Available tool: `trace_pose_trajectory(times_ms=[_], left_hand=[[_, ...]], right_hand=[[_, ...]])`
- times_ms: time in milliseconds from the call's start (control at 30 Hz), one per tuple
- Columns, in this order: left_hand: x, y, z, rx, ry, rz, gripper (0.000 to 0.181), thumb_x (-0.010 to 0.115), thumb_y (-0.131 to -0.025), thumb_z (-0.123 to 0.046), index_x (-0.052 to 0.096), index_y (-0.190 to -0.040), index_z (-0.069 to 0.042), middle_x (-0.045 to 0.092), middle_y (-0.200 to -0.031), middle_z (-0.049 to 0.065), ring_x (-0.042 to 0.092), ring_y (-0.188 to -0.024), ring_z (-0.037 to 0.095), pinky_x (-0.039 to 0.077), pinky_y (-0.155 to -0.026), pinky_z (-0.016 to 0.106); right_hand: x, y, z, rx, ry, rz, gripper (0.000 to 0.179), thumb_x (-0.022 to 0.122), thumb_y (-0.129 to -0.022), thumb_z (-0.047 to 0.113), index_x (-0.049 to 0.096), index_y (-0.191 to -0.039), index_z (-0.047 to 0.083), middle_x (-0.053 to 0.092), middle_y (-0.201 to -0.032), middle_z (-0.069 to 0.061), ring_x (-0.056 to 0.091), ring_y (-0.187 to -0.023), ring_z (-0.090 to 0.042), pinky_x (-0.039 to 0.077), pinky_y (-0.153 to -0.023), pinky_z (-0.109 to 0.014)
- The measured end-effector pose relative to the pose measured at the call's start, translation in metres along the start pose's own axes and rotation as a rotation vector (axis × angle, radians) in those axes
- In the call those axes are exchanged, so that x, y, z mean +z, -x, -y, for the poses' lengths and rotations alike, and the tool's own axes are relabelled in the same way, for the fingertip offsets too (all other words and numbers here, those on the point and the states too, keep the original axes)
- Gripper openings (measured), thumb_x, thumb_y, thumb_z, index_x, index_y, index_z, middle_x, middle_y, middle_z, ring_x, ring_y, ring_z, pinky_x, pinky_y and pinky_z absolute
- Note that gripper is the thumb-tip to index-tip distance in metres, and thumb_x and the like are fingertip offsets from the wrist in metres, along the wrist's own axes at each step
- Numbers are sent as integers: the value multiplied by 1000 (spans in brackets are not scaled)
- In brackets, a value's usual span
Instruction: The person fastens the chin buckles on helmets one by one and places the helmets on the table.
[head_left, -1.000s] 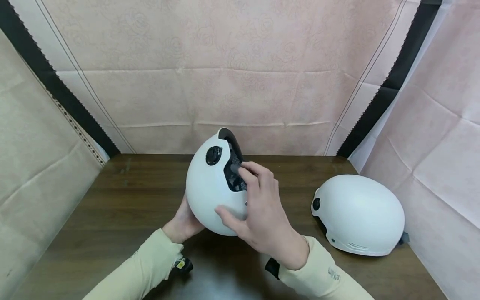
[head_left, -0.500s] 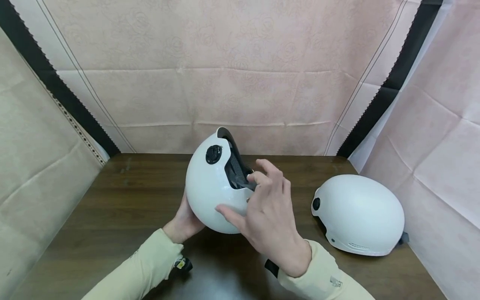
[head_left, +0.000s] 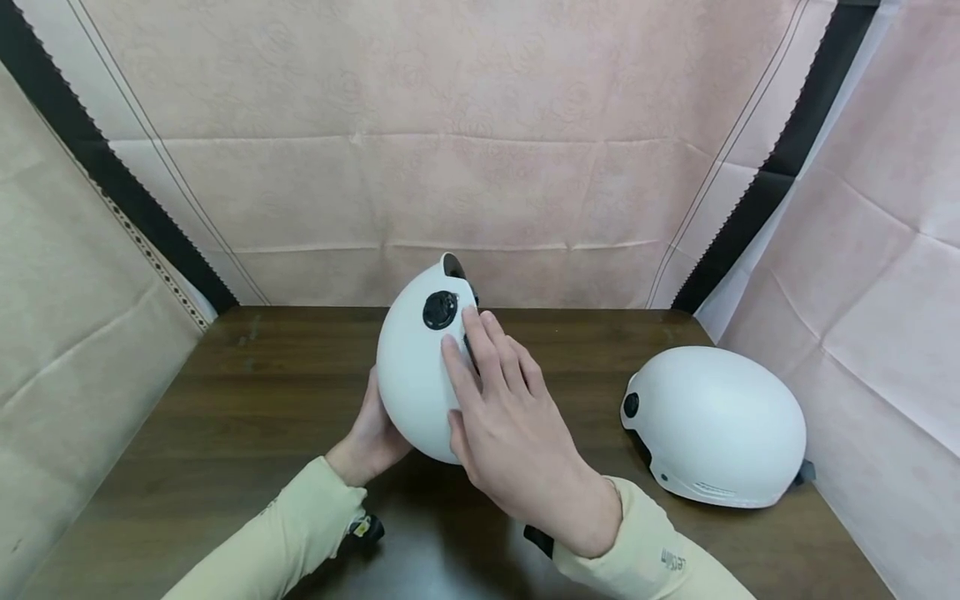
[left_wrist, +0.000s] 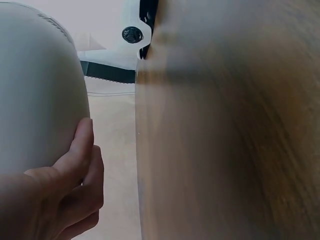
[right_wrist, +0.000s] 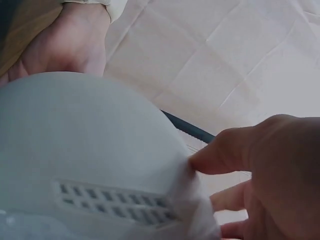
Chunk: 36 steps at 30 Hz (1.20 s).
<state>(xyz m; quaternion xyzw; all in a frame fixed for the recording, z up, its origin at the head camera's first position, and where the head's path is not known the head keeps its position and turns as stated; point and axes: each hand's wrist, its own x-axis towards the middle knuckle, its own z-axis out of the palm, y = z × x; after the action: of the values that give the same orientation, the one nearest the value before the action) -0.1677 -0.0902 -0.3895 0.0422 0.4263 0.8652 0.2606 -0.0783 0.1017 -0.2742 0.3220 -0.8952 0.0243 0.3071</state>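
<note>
A white helmet (head_left: 411,367) with a round black knob (head_left: 440,310) is held up above the table, tilted. My left hand (head_left: 372,442) cups it from the lower left; the left wrist view shows those fingers (left_wrist: 82,160) curved along the shell. My right hand (head_left: 517,433) lies along its right side, fingers nearly straight and slightly spread, touching the shell near the knob. Most of the dark opening is hidden behind that hand. The right wrist view shows a slotted vent (right_wrist: 117,202) in the shell, with the right thumb (right_wrist: 220,155) touching it.
A second white helmet (head_left: 720,425) sits on the brown wooden table (head_left: 247,417) at the right, a dark strap end (head_left: 805,472) beside it. Pale patterned fabric walls (head_left: 465,167) with black edging surround the table at the back and sides.
My right hand has left the helmet's dark opening and laid its fingers on the shell. The helmet has turned slightly, shifting the knob to the right. My left hand has kept its hold.
</note>
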Motion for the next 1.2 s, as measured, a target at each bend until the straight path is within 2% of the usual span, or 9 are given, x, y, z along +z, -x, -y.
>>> trace_pose_trajectory(times_ms=[200,333,400,600,800,967,1200], left_hand=[[-5,1,-6,10,-23,83,67,35,-89,-76,33,-144,-37,32,-146,0,33,-130,23,36,-101,48],[-6,3,-13,36,-29,141,69,35,-90,-75,29,-148,-38,28,-151,0,31,-134,24,33,-103,50],[-7,6,-17,23,-34,150,72,32,-90,-76,26,-150,-36,26,-153,2,29,-136,25,31,-105,50],[-13,11,-27,-28,-51,126,81,25,-90,-77,22,-152,-26,25,-155,7,24,-141,27,26,-108,51],[-18,13,-31,-16,-38,126,80,32,-90,-76,23,-153,-28,23,-156,4,22,-142,26,28,-107,51],[-20,14,-34,18,-44,70,81,35,-91,-73,24,-150,-18,26,-154,9,28,-140,28,34,-105,49],[-20,20,-41,64,-207,-33,73,26,-96,-69,32,-140,-11,37,-142,13,40,-125,28,37,-98,42]], right_hand=[[5,-1,0,3,17,9,75,59,-90,30,29,-145,-11,12,-158,-23,10,-147,-35,20,-115,-42],[10,0,0,16,-26,-10,92,66,-88,47,23,-149,-7,9,-159,-22,5,-147,-36,25,-113,-46],[12,0,-1,26,-30,-28,99,69,-83,55,23,-151,-3,9,-159,-23,4,-147,-37,31,-109,-49],[16,0,-8,42,-27,-83,102,73,-78,57,27,-150,2,10,-156,-29,7,-145,-44,34,-107,-52],[18,3,-11,76,-73,-95,100,73,-77,60,31,-149,6,13,-154,-30,9,-144,-46,28,-108,-57],[19,7,-16,132,-95,-123,101,75,-71,65,37,-145,8,19,-152,-29,16,-141,-46,26,-106,-60],[20,8,-21,209,-166,-120,106,78,-64,68,37,-140,5,16,-155,-24,19,-141,-43,29,-103,-60]])
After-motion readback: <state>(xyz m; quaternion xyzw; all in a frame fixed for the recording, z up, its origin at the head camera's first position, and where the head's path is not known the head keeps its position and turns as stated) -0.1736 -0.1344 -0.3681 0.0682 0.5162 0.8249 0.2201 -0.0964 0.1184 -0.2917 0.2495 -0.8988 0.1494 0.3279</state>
